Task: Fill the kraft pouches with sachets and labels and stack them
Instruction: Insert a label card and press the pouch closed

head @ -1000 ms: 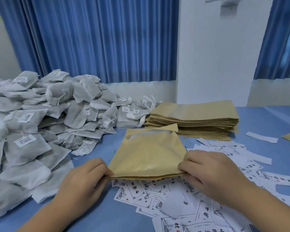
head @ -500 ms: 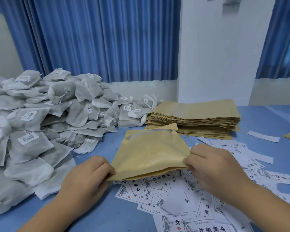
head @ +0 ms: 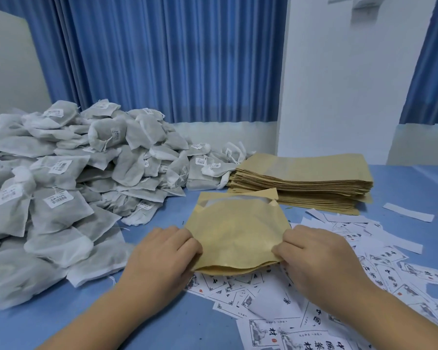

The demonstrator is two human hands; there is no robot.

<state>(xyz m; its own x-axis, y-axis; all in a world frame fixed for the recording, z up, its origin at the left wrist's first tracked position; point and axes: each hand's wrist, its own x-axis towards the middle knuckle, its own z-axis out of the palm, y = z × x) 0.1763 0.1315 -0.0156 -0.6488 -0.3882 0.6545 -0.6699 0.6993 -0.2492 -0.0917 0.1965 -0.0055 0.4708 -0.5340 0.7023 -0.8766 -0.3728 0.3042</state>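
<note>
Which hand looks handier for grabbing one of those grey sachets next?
Probably the left. The left hand grips the pouch on the side nearest the sachet pile, while the right hand pinches the opposite side, above the scattered labels, and would have to cross over.

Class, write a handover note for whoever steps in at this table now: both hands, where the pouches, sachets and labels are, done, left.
Left hand and right hand each pinch a near corner of one bulging kraft pouch.
Sachet heap lies left, flat pouch stack behind, labels scattered underneath and right.
Done: this pouch looks filled; label unseen. Left: finish it, stack it, fill the rest.
</note>
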